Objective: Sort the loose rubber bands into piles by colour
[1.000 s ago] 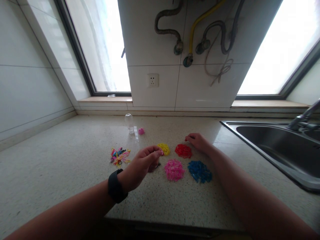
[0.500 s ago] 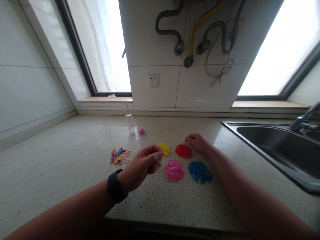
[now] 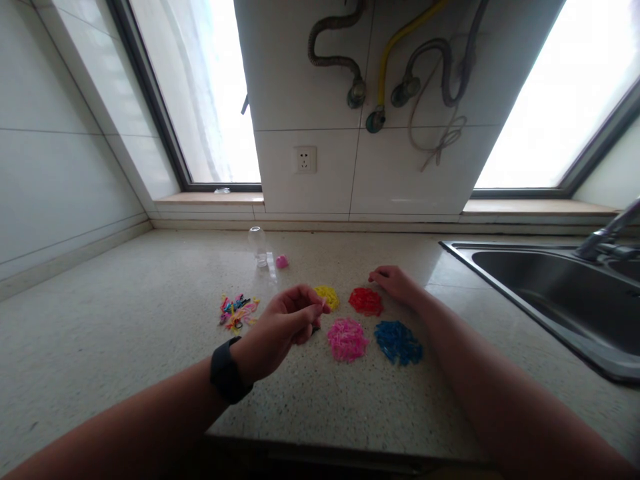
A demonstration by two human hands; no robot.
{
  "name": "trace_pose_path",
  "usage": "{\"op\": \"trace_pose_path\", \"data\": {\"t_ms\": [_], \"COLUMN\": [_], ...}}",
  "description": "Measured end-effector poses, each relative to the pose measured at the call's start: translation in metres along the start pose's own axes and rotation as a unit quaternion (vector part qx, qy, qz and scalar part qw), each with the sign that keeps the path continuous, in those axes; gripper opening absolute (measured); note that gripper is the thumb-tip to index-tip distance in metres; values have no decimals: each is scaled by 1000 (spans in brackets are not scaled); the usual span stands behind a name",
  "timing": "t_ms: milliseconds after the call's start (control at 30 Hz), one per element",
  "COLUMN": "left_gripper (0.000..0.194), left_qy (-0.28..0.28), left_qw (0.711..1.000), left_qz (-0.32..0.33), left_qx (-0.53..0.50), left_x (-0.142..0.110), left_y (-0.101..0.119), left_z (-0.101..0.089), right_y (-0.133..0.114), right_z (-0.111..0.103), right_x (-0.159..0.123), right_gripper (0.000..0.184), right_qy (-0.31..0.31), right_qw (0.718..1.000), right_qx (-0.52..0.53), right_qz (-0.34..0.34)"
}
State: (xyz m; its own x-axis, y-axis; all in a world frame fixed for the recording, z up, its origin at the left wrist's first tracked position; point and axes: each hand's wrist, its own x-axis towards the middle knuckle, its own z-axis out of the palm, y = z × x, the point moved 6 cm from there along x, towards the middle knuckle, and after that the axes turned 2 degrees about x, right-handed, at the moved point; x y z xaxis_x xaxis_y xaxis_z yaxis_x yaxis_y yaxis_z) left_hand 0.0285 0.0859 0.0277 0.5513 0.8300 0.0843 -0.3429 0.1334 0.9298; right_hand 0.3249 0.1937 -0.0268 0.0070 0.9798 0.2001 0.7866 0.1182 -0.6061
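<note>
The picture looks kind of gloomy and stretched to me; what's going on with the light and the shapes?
Head view: both windows blown out to white; the forearms dark by contrast; soft glare on the counter near the clear bottle; wide-angle lean in the window frames; fine detail in the red pile smeared.

The speckled counter (image 3: 165,373) in front of me carries a yellow pile (image 3: 328,297) and a red pile (image 3: 366,302), with a pink pile (image 3: 347,340) and a blue pile (image 3: 399,343) nearer me. Left lies a mixed pile (image 3: 237,313); farther back, a clear bottle (image 3: 258,247) stands near a pink cap (image 3: 282,261).
</note>
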Motion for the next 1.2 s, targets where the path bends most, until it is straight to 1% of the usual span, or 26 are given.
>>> {"op": "trace_pose_path", "data": {"t_ms": [67,100,200,233,400,533,700,767,833,900,967,1033,1067,1133,1200], "left_gripper": [17,20,38,40,28,27,28,28,28,27,23,16,14,12,12], "left_qy": [-1,-2,0,1,8,14,15,9,0,-9,-27,-65,-90,-138,-167], "left_qw": [1000,1000,1000,1000,1000,999,999,997,990,972,938,893,870,821,767], "left_qz": [4,5,3,0,-18,-15,-15,-10,-4,19,71,127,145,163,179], "left_qx": [-4,-5,-3,0,18,28,50,79,140,234,339,426,463,529,593], "left_x": [0,-1,-1,-1,0,1,1,2,2,1,0,-3,-4,-7,-10], "left_y": [1,2,3,3,1,2,1,1,1,3,9,13,13,8,2], "left_z": [1,1,1,1,0,0,2,1,1,0,2,8,11,16,19], "right_y": [-1,-2,-3,-3,1,4,3,2,2,1,0,0,0,1,2], "right_z": [0,0,0,0,1,2,1,1,0,0,0,1,0,1,1], "right_x": [-1,-1,-1,-1,0,1,0,0,-1,-1,-1,-1,-1,0,0], "right_gripper": [38,38,39,39,40,40,41,41,40,40,40,40,40,40,40], "right_qy": [-1,-3,-6,-7,-11,-9,-7,-4,-1,-3,-6,-8,-7,-6,-5], "right_qw": [1000,1000,1000,1000,1000,1000,1000,1000,1000,1000,1000,1000,1000,1000,1000], "right_qx": [0,2,12,13,8,10,5,1,1,5,4,-1,-4,-6,-6], "right_qz": [3,2,0,-1,6,15,10,12,14,15,15,14,12,10,11]}}
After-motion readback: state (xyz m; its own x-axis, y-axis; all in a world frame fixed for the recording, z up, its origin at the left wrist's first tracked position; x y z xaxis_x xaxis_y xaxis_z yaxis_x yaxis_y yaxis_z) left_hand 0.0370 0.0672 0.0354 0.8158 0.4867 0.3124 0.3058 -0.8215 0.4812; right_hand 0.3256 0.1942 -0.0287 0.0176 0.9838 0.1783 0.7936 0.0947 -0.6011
